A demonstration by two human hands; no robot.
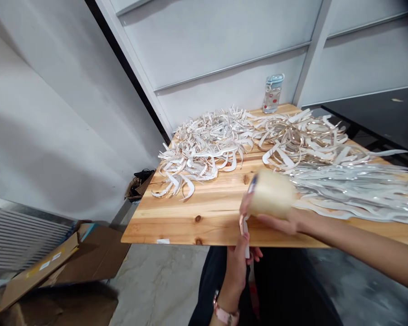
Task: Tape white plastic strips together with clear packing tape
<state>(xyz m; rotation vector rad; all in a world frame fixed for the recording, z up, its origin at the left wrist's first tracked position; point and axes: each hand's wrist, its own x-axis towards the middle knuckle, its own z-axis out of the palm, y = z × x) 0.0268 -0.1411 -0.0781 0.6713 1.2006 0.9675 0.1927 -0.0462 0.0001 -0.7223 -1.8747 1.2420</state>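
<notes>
Here the right hand [275, 221] clasps tape [271, 194]; the left hand [236, 271] pinches a half-hidden strip [246, 242].

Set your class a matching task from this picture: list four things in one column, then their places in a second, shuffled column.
Things:
1. roll of tape
2. white strip
3. water bottle
4. silvery strips

Places:
A. far edge of the wooden table
B. left hand
C. right side of the table
D. right hand

Pairs: 1-D, 2-B, 3-A, 4-C
</notes>
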